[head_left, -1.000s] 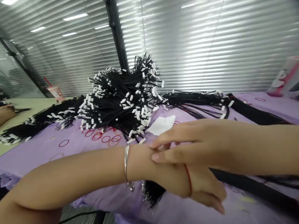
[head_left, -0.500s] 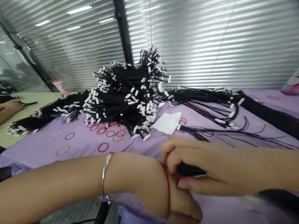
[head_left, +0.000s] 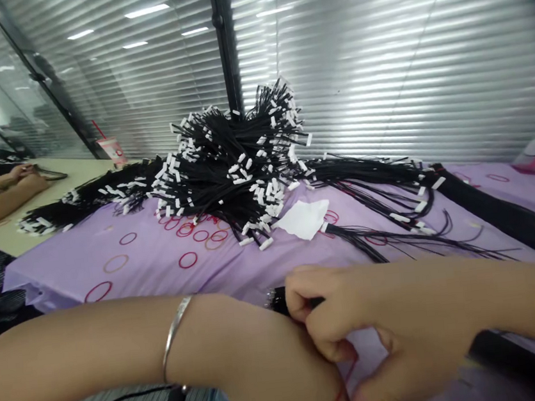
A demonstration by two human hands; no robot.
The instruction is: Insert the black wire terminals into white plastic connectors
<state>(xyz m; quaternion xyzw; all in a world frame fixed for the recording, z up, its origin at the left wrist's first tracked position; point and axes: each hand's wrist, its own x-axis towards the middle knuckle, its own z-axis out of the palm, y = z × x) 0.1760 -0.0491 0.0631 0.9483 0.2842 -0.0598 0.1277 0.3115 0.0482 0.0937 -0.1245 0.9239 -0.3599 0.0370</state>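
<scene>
My left hand (head_left: 281,366) reaches in low from the left, with a silver bangle at the wrist. Its fingers are hidden behind my right hand and cut off at the bottom. A red rubber band (head_left: 341,398) runs taut between the left hand and my right hand (head_left: 358,319), whose curled fingers grip it. The tip of a black cable bundle (head_left: 276,300), with fine silvery ends, shows just behind the knuckles. A dark bundle (head_left: 502,357) also shows below my right wrist; whether it is the same one I cannot tell.
A large pile of black cables (head_left: 224,160) with white connectors lies on the purple cloth (head_left: 144,266). Rubber bands (head_left: 188,260) are scattered before it, near a white paper scrap (head_left: 303,219). A long black bundle (head_left: 496,219) lies right. Another person's hands (head_left: 28,179) work far left.
The red rubber band has gone from lying around my left hand to being stretched by my right fingers. Both hands have shifted lower, and the cable bundle's tip has come into sight.
</scene>
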